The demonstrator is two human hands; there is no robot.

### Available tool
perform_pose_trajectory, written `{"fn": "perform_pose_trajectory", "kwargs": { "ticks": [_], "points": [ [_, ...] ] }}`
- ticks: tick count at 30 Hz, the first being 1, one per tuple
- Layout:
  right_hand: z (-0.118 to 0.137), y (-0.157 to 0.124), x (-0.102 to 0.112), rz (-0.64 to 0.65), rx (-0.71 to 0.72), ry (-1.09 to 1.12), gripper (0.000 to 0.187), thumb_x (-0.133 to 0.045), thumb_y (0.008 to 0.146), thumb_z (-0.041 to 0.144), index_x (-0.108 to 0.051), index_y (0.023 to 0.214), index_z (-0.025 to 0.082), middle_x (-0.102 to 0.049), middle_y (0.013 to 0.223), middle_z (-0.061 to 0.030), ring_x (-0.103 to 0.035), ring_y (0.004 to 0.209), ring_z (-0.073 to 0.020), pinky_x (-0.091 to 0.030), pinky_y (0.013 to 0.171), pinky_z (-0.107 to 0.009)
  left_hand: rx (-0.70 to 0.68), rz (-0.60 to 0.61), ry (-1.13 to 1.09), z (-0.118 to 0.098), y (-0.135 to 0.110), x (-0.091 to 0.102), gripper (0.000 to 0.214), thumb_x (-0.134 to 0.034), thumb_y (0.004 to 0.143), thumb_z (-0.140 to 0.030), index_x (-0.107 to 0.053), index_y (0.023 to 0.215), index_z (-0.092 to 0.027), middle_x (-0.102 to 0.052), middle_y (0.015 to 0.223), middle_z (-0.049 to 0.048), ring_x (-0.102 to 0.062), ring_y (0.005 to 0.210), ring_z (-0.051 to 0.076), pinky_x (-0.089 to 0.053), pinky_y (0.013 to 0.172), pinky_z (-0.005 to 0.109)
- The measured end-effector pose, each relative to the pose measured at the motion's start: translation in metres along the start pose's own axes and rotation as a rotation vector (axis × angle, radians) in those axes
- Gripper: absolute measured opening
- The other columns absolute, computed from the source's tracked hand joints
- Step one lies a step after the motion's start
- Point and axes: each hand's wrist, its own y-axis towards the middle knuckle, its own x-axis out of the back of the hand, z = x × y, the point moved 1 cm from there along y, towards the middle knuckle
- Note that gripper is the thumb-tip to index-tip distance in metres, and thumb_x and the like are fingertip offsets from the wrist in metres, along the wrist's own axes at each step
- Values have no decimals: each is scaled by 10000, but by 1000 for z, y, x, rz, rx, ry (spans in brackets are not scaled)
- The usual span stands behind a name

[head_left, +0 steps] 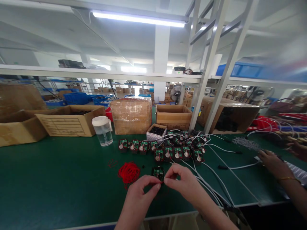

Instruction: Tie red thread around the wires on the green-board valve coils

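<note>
A small black housing with a green circuit board (157, 172) sits on the green bench just in front of my fingertips. My left hand (143, 191) is closed in a pinch at the housing's near edge. My right hand (182, 182) pinches at the same spot from the other side, its fingertips close to the left ones. A trace of red shows between the fingers, too small to name. To the left lies a pile of thin red rings or bands (129, 173). Behind stand several similar housings with boards and round metal discs (177, 152), some with white cables.
A lidded water jug (102, 131) stands at the left, before cardboard boxes (130, 116). A small box of black parts (156, 131) is behind the housings. White cables (211, 183) run to the right toward another person's hand (275, 164). Metal posts (217, 67) rise behind.
</note>
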Motion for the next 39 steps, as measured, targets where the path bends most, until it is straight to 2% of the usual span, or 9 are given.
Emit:
{"fn": "perform_pose_trajectory", "kwargs": {
  "ticks": [5,8,17,33,39],
  "points": [
    [-18,6,-14,-34,-8,0,60,-671,742,125,-682,708,174,-622,752,0,-590,732,-163,-446,672,-262,-94,-33,197,15,4,1,176,-614,840,-320,-777,835,-253,-724,879,36,-674,868,218,-481,806,314],
    [-25,10,-20,-51,-1,-8,79,-686,741,99,-693,709,171,-624,768,-3,-597,740,-160,-448,676,-259,-105,-30,258,20,10,3,179,-600,857,-318,-768,844,-257,-716,868,30,-667,860,213,-478,791,311],
    [-19,25,-18,-94,-8,-71,158,-697,749,25,-674,685,168,-596,766,4,-594,770,-159,-446,697,-258,-116,-9,347,11,32,10,165,-571,860,-280,-728,817,-251,-706,835,7,-660,839,202,-460,784,315],
    [-21,33,-22,-138,55,-286,189,-749,758,35,-664,692,190,-620,787,21,-567,872,-177,-334,785,-316,-51,26,374,10,50,14,160,-558,829,-271,-713,795,-251,-698,826,0,-639,815,185,-446,753,291],
    [-19,33,-24,-149,73,-374,200,-733,767,23,-652,706,196,-628,817,11,-555,895,-199,-314,783,-339,-77,38,403,6,58,15,163,-577,807,-244,-735,767,-251,-690,800,6,-643,806,189,-446,742,287]
  ]
}}
